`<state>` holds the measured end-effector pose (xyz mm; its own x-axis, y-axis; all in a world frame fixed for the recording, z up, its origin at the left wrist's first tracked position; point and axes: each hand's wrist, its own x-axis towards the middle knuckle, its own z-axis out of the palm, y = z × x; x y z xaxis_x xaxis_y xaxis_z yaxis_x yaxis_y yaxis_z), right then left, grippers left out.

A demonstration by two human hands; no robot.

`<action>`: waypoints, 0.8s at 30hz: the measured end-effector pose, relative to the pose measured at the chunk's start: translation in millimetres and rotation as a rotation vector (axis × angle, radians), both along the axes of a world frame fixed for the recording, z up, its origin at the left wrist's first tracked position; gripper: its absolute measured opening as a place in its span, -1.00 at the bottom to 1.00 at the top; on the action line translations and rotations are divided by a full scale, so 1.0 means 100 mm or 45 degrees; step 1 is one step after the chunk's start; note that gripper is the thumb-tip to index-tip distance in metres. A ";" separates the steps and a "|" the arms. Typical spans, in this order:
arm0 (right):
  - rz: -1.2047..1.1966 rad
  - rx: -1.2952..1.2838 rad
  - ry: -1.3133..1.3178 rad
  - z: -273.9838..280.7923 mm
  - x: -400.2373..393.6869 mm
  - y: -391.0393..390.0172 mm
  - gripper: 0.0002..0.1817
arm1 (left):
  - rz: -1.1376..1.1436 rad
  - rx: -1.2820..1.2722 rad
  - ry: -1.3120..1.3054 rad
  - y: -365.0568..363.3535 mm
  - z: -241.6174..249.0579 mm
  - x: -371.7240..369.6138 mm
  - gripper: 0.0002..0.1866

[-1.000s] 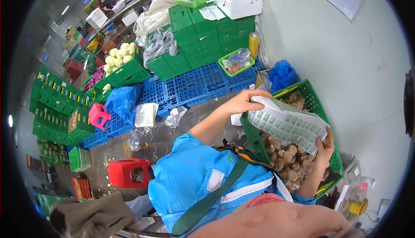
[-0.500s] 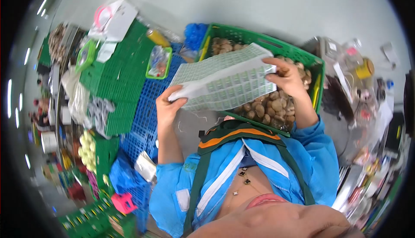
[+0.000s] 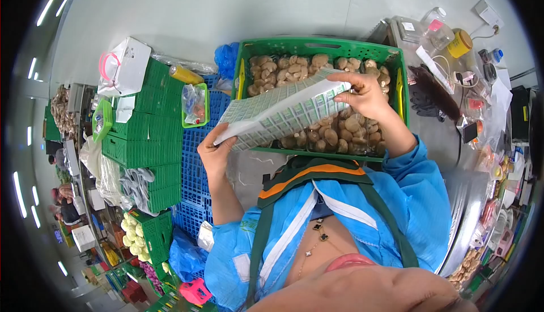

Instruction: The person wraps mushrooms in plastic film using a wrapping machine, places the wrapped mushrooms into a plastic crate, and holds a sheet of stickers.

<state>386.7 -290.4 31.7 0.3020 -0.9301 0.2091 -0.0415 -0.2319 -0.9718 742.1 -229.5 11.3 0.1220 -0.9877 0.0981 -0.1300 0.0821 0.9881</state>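
A sheet of printed labels (image 3: pixel 289 111), white with rows of small green rectangles, is stretched between my two hands, tilted and folded along its near edge. My left hand (image 3: pixel 217 152) pinches its left corner between thumb and fingers. At the upper right corner, my right hand (image 3: pixel 365 94) grips it the same way. Below the sheet stands a green crate (image 3: pixel 323 45) with packs of brown mushrooms (image 3: pixel 354 133), some under clear film. The sheet hides the middle of the crate.
Stacked green crates (image 3: pixel 161 133) and blue crates (image 3: pixel 195 167) stand on my left, with a small green tray (image 3: pixel 195 105) on top. A cluttered surface at right carries a yellow-lidded jar (image 3: pixel 460 44), a power strip (image 3: pixel 433 68) and a phone (image 3: pixel 470 133).
My view has turned, so the crate shows more squarely and further left. The sheet has tilted and looks narrower. Both hands keep hold of it.
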 end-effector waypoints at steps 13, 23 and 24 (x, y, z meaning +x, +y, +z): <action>-0.304 -0.271 0.234 -0.09 0.09 0.34 -0.93 | 0.214 -0.799 -0.029 -0.13 0.06 -0.19 -0.85; -0.092 0.386 -0.230 -0.28 0.07 0.28 -0.67 | 0.476 -0.819 -0.090 -0.19 -0.04 -0.18 -0.82; -0.019 0.077 0.087 -0.25 0.01 0.21 -0.70 | 0.451 -0.722 -0.152 -0.21 -0.02 -0.15 -0.83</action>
